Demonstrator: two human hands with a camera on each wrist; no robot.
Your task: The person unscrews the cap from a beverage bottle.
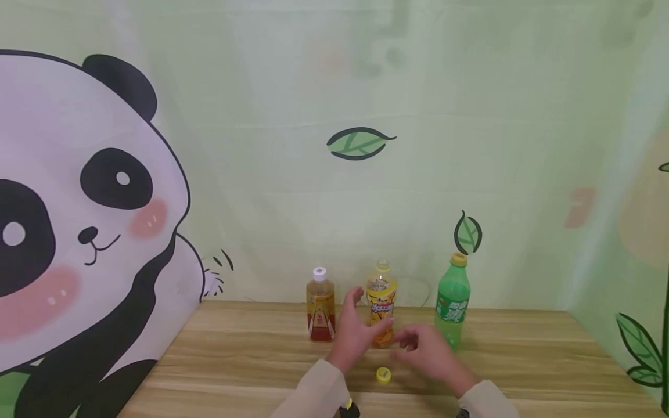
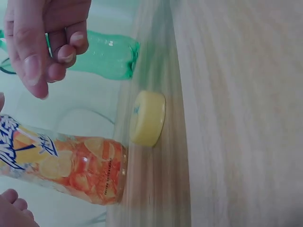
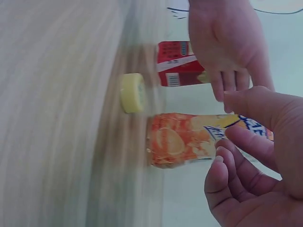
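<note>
An orange drink bottle [image 1: 382, 302] stands uncapped at the middle of the table. Its yellow cap [image 1: 384, 375] lies on the wood in front of it and shows in both wrist views. My left hand [image 1: 356, 332] is beside the bottle's left side, fingers extended and thumb apart; whether it touches the bottle cannot be told. To the right of the bottle's lower part is my right hand [image 1: 424, 352], its fingers loosely bent with nothing between them. The right wrist view shows that hand [image 3: 251, 161] in front of the bottle's label.
A bottle of amber drink [image 1: 320, 307] with a white cap stands left of the orange one. On the right is a green bottle [image 1: 453, 296] with a yellow cap, partly behind the right hand. A printed panda backdrop [image 1: 292, 203] rises behind the wooden table [image 1: 240, 348].
</note>
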